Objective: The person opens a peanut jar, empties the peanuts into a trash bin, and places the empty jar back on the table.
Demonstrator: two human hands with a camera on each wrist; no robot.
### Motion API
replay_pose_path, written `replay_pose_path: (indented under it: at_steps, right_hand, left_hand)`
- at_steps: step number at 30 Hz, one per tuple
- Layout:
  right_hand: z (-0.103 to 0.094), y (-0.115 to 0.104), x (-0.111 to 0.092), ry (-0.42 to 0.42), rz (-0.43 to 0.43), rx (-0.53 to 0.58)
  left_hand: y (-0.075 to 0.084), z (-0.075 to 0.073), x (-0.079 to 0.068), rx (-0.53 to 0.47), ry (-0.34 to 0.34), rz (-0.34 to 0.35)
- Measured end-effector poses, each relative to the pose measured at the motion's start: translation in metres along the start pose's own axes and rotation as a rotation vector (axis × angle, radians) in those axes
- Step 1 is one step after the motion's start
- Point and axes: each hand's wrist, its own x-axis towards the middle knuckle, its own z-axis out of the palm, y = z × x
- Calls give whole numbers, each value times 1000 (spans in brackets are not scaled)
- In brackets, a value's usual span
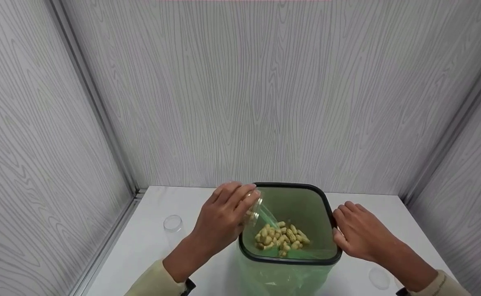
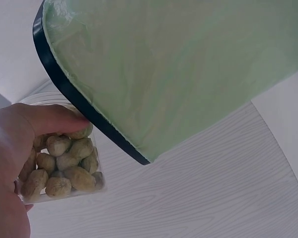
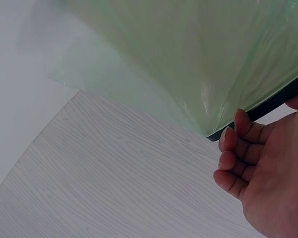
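Note:
My left hand (image 1: 219, 224) grips a clear plastic jar (image 1: 252, 217) by its sides, tilted at the left rim of a bin. Peanuts in their shells (image 2: 67, 161) fill the part of the jar seen in the left wrist view, where the thumb lies across it beside the rim. The bin has a green plastic liner (image 1: 283, 277) and a black rim (image 1: 289, 260). More unshelled peanuts (image 1: 283, 238) lie in a pile inside it. On the opposite side, my right hand (image 1: 361, 230) holds the rim, fingers curled at its edge (image 3: 273, 101).
A clear container with a round top (image 1: 173, 223) stands on the white table (image 1: 137, 242) to the left. At the right, a clear round lid (image 1: 379, 278) lies near my right forearm. Grey wood-grain panels (image 1: 240, 102) enclose the table at the back and both sides.

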Motion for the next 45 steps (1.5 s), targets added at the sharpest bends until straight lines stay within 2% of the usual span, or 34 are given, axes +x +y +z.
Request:
replay_pose_path:
  at_steps: [15,26,45]
  right_hand:
    - [-2,0,0,-32,9,10]
    - [0,1,-2,0,-11,-3]
    - [-1,0,-1,-28,25,0]
  left_hand:
    - [1,1,2,17,-9,28]
    - [2,1,2,19,-28,38]
    - [2,-1,5,39,-28,56]
